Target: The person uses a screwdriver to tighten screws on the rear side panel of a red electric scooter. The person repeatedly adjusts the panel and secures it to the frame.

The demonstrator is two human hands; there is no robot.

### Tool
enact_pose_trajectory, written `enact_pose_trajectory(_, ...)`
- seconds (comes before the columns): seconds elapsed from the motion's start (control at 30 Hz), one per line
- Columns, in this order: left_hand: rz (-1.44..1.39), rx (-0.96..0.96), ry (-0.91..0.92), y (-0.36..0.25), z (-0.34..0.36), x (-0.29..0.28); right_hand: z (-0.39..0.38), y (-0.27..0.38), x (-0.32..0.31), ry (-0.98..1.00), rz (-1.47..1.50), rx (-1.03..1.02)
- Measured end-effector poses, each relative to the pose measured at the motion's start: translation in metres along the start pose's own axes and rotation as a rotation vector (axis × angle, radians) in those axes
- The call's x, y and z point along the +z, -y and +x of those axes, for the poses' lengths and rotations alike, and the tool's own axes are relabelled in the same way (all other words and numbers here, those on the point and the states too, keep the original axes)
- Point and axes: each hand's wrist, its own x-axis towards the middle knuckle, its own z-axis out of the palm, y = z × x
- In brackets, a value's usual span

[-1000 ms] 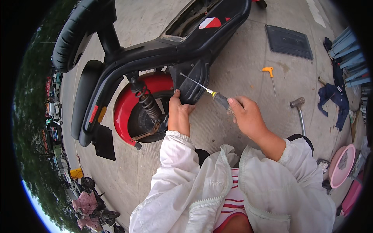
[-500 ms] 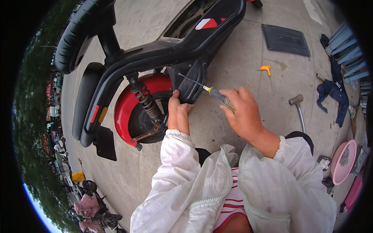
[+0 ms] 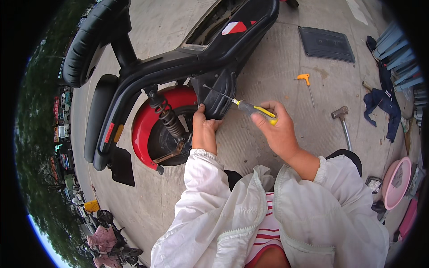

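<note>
An electric scooter [image 3: 170,62] with a black body stands before me, its rear end showing a red fender [image 3: 141,129] and a coil-spring shock absorber [image 3: 169,117]. With thumb in front, my left hand [image 3: 204,131] grips the lower edge of a black plastic cover [image 3: 222,96] beside the wheel; some of its fingers are hidden. A screwdriver [image 3: 258,110] with a grey and yellow handle is in my right hand [image 3: 282,134], fingers around the handle end. Its thin shaft points up and left, the tip at the cover's upper left part.
On the concrete to the right lie a black flat panel [image 3: 326,43], an orange-handled T-shaped tool [image 3: 305,80], a hammer [image 3: 343,123] and dark blue cloth [image 3: 388,109]. A pink basin [image 3: 397,183] sits at lower right. Parked vehicles line the left edge.
The screwdriver handle has turned in my right hand, showing more of its yellow side, and my fingers have shifted around it. My left hand stays on the cover.
</note>
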Motion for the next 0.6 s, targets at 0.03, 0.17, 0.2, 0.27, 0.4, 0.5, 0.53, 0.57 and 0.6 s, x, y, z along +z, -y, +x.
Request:
enact_pose_trajectory(0.03, -0.003, 0.004, 0.003, 0.000, -0.001, 0.000, 0.001, 0.002, -0.002, 0.064, 0.190, 0.274)
enact_pose_trajectory(0.17, -0.034, -0.015, 0.023, -0.002, 0.003, -0.003, -0.001, 0.001, 0.000, 0.011, -0.081, 0.005)
enact_pose_trajectory(0.2, -0.041, -0.027, 0.011, -0.002, 0.003, -0.002, -0.002, -0.006, 0.006, -0.068, -0.240, -0.287)
enact_pose_trajectory(0.27, -0.054, -0.051, -0.015, -0.001, 0.002, 0.002, -0.006, -0.013, 0.010, -0.142, -0.299, -0.516)
enact_pose_trajectory(0.4, -0.056, -0.044, 0.009, 0.001, 0.001, 0.000, -0.001, -0.019, 0.000, -0.021, -0.112, -0.142)
enact_pose_trajectory(0.5, -0.017, -0.031, 0.038, -0.001, 0.004, -0.004, 0.001, -0.021, 0.006, -0.125, -0.111, -0.181)
enact_pose_trajectory(0.53, -0.007, -0.030, 0.039, -0.003, 0.009, -0.007, 0.000, -0.022, 0.012, -0.204, -0.107, -0.257)
enact_pose_trajectory(0.57, 0.002, -0.029, 0.039, -0.004, 0.013, -0.011, 0.000, -0.029, 0.020, -0.272, -0.087, -0.378)
enact_pose_trajectory(0.6, 0.005, -0.025, 0.026, -0.002, 0.011, -0.007, 0.002, -0.041, 0.025, -0.343, -0.068, -0.505)
